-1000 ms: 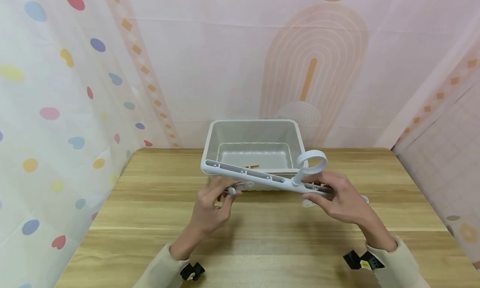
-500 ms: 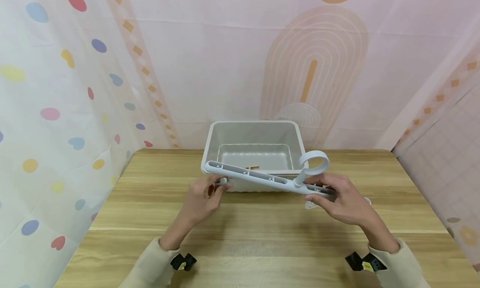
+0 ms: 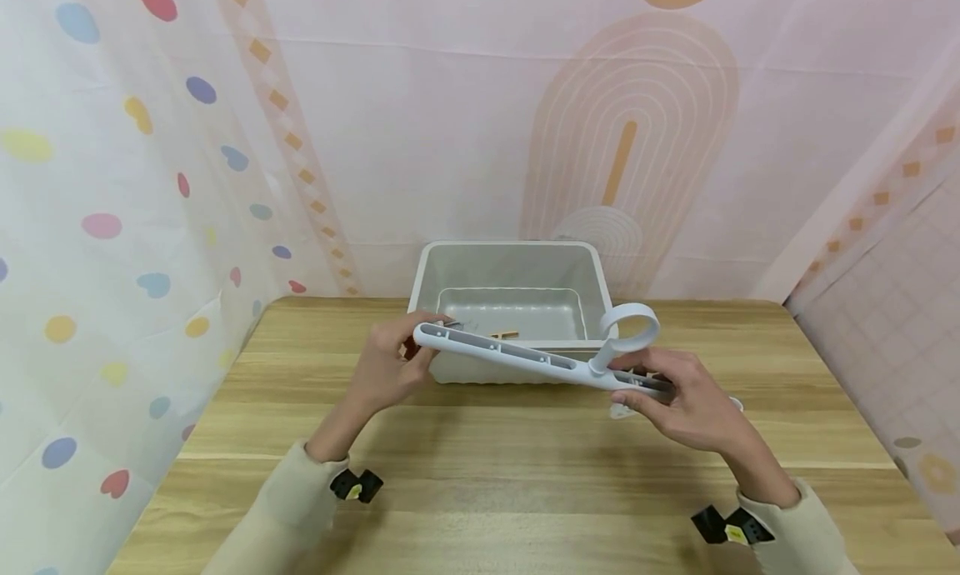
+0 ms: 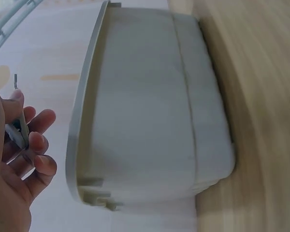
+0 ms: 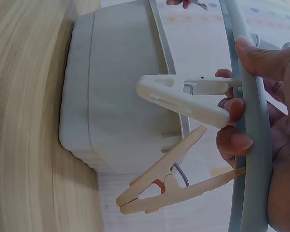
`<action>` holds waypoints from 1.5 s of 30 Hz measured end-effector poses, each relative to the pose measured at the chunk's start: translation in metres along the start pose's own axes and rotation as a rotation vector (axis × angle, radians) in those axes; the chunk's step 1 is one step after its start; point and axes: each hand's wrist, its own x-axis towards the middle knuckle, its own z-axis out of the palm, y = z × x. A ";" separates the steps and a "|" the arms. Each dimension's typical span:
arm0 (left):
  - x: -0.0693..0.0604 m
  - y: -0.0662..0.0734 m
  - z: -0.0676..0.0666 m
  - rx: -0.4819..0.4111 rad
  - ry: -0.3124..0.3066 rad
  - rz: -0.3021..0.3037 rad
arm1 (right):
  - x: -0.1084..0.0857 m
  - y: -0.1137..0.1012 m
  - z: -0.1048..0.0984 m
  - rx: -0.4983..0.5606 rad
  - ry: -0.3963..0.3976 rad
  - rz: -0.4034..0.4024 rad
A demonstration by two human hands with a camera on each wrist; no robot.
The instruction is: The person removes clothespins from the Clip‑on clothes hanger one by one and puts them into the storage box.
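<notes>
My right hand (image 3: 686,400) grips a pale blue clip hanger (image 3: 510,354), a long slotted bar with a ring-shaped hook, held tilted in front of the bin. In the right wrist view a white clothespin (image 5: 183,94) and a peach clothespin (image 5: 169,186) hang from the bar beside my fingers. My left hand (image 3: 390,362) is at the bar's far left end, near the bin's front left rim. Between its thumb and fingers it pinches a small grey clothespin (image 4: 18,128), partly hidden by the fingers. The hanger's right end is largely covered by my right hand.
A grey plastic bin (image 3: 517,254) stands at the back of the wooden table (image 3: 517,492), against a patterned curtain. An orange clothespin (image 3: 507,335) lies inside, partly hidden by the bin's front rim and the hanger.
My left hand has moved left and then up with the grey clothespin, from below the bar to its left end by the bin rim. My right hand and the hanger stay almost still.
</notes>
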 end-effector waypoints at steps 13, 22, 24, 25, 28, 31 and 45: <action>0.026 -0.007 -0.011 0.052 -0.062 0.006 | 0.001 0.001 0.003 0.003 -0.014 0.008; 0.047 -0.006 -0.017 0.018 -0.200 -0.125 | 0.000 0.002 0.001 0.004 -0.017 0.006; 0.052 -0.007 -0.018 0.014 -0.224 -0.138 | 0.000 0.002 0.001 0.001 -0.017 0.006; 0.055 -0.008 -0.019 0.013 -0.234 -0.146 | 0.000 0.002 0.001 0.000 -0.017 0.007; 0.063 -0.011 -0.020 0.026 -0.266 -0.170 | -0.001 0.003 0.000 -0.007 -0.018 0.011; 0.070 -0.014 -0.021 0.049 -0.298 -0.202 | -0.001 0.003 0.000 -0.013 -0.020 0.014; 0.098 -0.031 -0.018 0.083 -0.429 -0.323 | 0.000 0.004 0.002 0.002 -0.032 0.005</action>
